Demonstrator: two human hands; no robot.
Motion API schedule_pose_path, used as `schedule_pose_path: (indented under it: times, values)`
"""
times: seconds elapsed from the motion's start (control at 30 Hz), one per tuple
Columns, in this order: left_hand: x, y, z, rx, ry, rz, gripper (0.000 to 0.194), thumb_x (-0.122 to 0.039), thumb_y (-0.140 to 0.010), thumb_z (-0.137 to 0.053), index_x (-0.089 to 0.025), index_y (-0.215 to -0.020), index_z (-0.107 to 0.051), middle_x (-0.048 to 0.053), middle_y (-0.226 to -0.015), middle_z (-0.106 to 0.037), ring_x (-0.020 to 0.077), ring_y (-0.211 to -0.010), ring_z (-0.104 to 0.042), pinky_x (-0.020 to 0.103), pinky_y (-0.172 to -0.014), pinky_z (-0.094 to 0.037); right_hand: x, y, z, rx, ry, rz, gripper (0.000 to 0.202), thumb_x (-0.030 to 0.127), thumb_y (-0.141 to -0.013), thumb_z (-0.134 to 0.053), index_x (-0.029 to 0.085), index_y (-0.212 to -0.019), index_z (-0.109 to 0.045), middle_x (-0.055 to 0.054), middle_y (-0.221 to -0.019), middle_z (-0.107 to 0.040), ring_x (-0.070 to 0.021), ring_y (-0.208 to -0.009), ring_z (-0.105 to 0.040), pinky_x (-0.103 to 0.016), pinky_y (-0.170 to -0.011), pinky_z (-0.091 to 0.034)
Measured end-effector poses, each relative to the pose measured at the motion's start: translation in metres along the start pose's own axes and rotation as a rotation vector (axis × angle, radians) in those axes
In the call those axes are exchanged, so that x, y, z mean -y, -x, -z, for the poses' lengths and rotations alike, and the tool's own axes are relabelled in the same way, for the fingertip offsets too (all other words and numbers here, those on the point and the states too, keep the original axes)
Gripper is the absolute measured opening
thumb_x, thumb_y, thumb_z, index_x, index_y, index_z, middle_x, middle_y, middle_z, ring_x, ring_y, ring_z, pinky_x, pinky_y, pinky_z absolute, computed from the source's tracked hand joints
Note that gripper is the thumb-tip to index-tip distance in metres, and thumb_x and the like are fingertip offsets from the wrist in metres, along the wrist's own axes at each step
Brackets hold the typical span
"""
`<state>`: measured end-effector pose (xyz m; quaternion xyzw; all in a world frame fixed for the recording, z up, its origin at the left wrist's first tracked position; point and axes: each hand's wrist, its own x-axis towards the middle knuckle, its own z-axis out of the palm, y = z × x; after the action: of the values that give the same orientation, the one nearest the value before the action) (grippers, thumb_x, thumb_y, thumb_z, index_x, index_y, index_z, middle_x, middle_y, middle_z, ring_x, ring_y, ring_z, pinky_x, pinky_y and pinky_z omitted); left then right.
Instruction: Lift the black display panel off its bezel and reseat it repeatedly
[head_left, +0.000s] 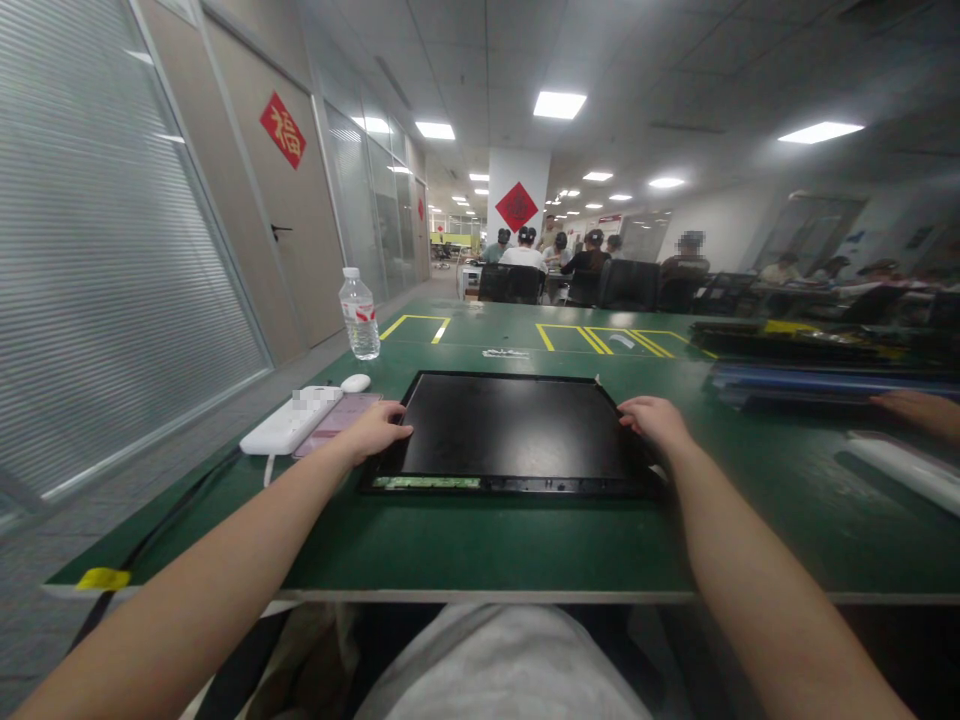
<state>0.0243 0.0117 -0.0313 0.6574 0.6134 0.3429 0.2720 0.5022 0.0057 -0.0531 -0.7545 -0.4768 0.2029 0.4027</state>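
Observation:
A flat black display panel (517,425) lies on the green tabletop (480,550) in front of me, within a thin dark frame. Along its near edge runs a narrow strip (427,483) that looks green on the left and black on the right. My left hand (379,430) grips the panel's left side, thumb over the frame. On the opposite side, my right hand (656,420) holds the right edge with fingers pinched on it. The undersides of both edges are hidden.
Left of the panel are a white power strip (289,422), a pinkish flat sheet (334,425), a white mouse-like object (355,383) and a water bottle (360,318). Stacked dark panels (795,345) lie at the right, near another person's hand (919,410). Yellow tape (589,340) marks the far tabletop.

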Motion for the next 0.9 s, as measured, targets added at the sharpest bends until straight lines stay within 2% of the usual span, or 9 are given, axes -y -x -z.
schedule_pose_path:
  times: [0.23,0.4,0.53,0.67,0.8,0.9]
  values:
    - [0.0,-0.001,-0.003,0.014,0.063,0.047,0.031,-0.023,-0.049,-0.075,-0.021,-0.08,-0.071,0.009,-0.095,-0.077,0.0356,-0.105,-0.067,0.042,-0.094,-0.05,-0.001,-0.002,0.0,0.008,0.041,-0.002,0.028,0.025,-0.075,-0.056,0.018,-0.093,-0.076,-0.005,-0.076,-0.075,-0.0151,-0.061,-0.063,-0.024,-0.058,-0.047]
    - [-0.002,0.002,-0.001,0.045,0.019,0.02,0.053,-0.027,-0.055,-0.075,-0.022,-0.109,-0.071,0.012,-0.119,-0.073,0.0347,-0.115,-0.065,0.041,-0.098,-0.048,0.004,0.005,0.001,-0.014,0.152,0.04,0.027,0.025,-0.075,-0.058,0.019,-0.094,-0.077,-0.006,-0.078,-0.076,-0.0173,-0.069,-0.067,-0.025,-0.061,-0.047]
    - [-0.003,0.005,0.007,0.133,-0.234,-0.155,0.06,-0.043,-0.063,-0.074,-0.021,-0.119,-0.069,0.014,-0.13,-0.066,0.0362,-0.122,-0.06,0.042,-0.105,-0.044,0.011,0.012,0.002,-0.06,0.283,0.09,0.025,0.023,-0.075,-0.06,0.021,-0.092,-0.078,-0.005,-0.082,-0.077,-0.0194,-0.077,-0.068,-0.026,-0.067,-0.047]
    - [-0.005,0.007,0.015,0.241,-0.488,-0.377,0.071,-0.054,-0.07,-0.069,-0.016,-0.13,-0.064,0.018,-0.148,-0.049,0.0367,-0.138,-0.045,0.044,-0.114,-0.034,0.017,0.017,0.002,-0.074,0.367,0.135,0.027,0.022,-0.076,-0.059,0.021,-0.093,-0.079,-0.006,-0.091,-0.077,-0.0227,-0.088,-0.068,-0.029,-0.076,-0.049]
    - [-0.01,0.012,0.022,0.417,-0.486,-0.486,0.063,-0.051,-0.077,-0.066,-0.021,-0.132,-0.06,0.012,-0.148,-0.052,0.0291,-0.133,-0.051,0.037,-0.111,-0.039,0.022,0.022,-0.001,-0.027,0.333,0.25,0.028,0.023,-0.079,-0.059,0.023,-0.098,-0.079,-0.005,-0.102,-0.076,-0.0222,-0.097,-0.068,-0.028,-0.086,-0.049]
    - [-0.013,0.015,0.025,0.489,-0.454,-0.52,0.061,-0.048,-0.078,-0.067,-0.022,-0.132,-0.059,0.009,-0.145,-0.055,0.0272,-0.13,-0.054,0.036,-0.11,-0.041,0.024,0.025,-0.004,0.064,0.31,0.32,0.033,0.02,-0.079,-0.059,0.024,-0.105,-0.078,-0.003,-0.111,-0.075,-0.0219,-0.105,-0.066,-0.029,-0.093,-0.048]
